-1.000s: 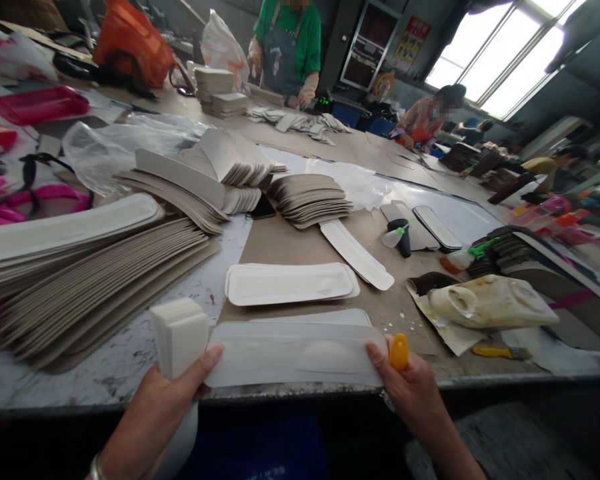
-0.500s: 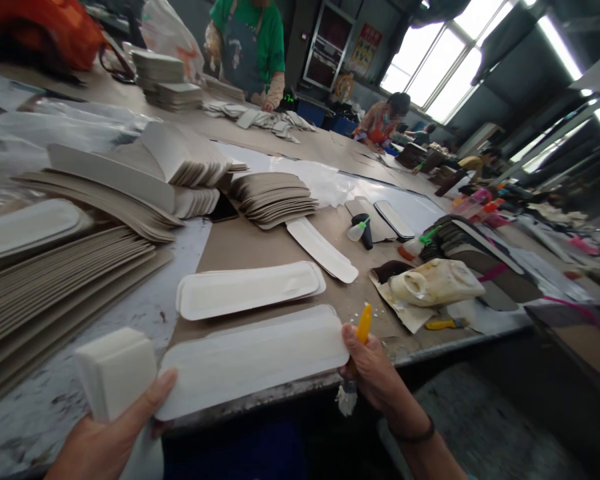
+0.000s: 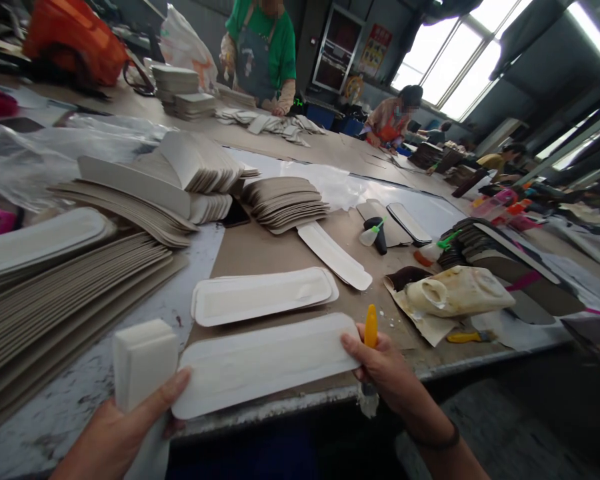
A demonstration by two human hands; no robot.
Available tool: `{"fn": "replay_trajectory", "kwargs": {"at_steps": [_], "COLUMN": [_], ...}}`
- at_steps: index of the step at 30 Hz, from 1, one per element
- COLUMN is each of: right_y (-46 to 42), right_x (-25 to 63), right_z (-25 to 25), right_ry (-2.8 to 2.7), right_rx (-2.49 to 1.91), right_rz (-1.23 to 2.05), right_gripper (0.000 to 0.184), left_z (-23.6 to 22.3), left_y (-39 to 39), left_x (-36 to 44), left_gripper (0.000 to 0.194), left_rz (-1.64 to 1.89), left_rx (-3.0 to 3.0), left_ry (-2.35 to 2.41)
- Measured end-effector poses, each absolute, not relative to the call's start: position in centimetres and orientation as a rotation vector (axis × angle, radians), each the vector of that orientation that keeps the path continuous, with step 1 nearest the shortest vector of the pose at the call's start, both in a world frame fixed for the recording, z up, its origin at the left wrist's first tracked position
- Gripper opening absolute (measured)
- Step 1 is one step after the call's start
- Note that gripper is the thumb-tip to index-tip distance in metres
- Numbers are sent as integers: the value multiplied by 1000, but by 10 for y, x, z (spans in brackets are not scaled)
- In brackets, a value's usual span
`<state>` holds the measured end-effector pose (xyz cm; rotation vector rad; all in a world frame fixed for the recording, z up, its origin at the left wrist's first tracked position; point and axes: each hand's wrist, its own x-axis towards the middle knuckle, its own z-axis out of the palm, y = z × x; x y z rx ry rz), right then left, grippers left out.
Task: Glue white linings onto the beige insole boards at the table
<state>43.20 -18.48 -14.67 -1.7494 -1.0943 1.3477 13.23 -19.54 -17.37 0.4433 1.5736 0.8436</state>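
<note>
Between my two hands lies a long white panel with rounded corners (image 3: pixel 267 367), over the table's front edge. My left hand (image 3: pixel 125 420) pinches its left end with the thumb on top and also holds a folded stack of white strips (image 3: pixel 147 360). My right hand (image 3: pixel 380 360) grips the panel's right end, thumb on its face, and keeps a yellow-handled brush (image 3: pixel 371 325) in the same fist, bristles down. Just behind lie similar white panels (image 3: pixel 265 297), one on another. Another narrow white panel (image 3: pixel 334 255) slants away beyond them.
Stacks of grey-brown panels (image 3: pixel 70 300) fill the left side, with a fanned pile (image 3: pixel 285 203) farther back. At right are a stained plastic container (image 3: pixel 455 293), a second brush (image 3: pixel 467 337) and glue bottles (image 3: pixel 371 235). A person in green (image 3: pixel 265 53) stands across the table.
The camera view has shifted, so the scene sits farther right. My right thumb now lies over the panel's face, and the brush has tilted nearer upright. Both hands keep their hold.
</note>
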Motion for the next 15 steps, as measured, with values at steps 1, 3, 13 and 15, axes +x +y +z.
{"fn": "replay_trajectory", "kwargs": {"at_steps": [1,3,13,15], "right_y": [-180,-170,-154,-154], "right_x": [432,430,427,425], "right_z": [-145,-141,-146,-145], "right_ry": [-1092,-1095,-1147,-1171], "right_rx": [-1731,-1722,-1801,-1780], "right_rz": [1362,1357,1315,1307], "right_gripper": [46,49,49,49], "left_z": [-168,-157,-149,-157], "left_y": [-192,-185,-175,-179], "left_x": [133,133,134,127], "left_gripper": [41,41,47,47], "left_rz": [874,954,1007,985], "left_rx": [415,408,485,489], "left_ry": [1525,1472,1501,1564]}}
